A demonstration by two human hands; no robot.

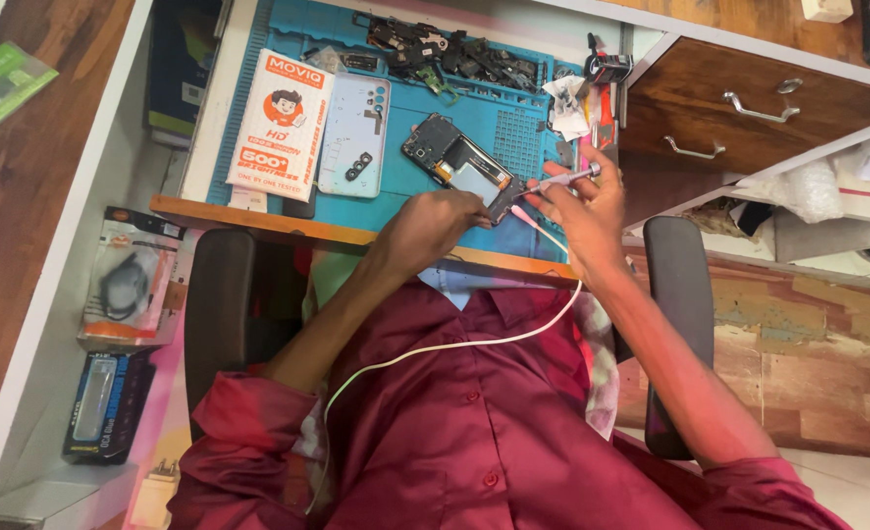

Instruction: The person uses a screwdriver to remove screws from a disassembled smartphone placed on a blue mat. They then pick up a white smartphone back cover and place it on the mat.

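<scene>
Left hand [433, 224], fingers closed, grips the lower end of an opened black smartphone with exposed internals [459, 165], lying at frame centre on the blue rubber work mat [528, 123]. Right hand [582, 208] is clamped around a slim silver screwdriver [570, 177], tip at the phone's lower edge. A pale-blue phone back cover [354, 137] lies left.

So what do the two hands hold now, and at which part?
The right hand holds a screwdriver along its handle. The left hand grips the opened phone at its lower end, plugged with a white cable.
</scene>
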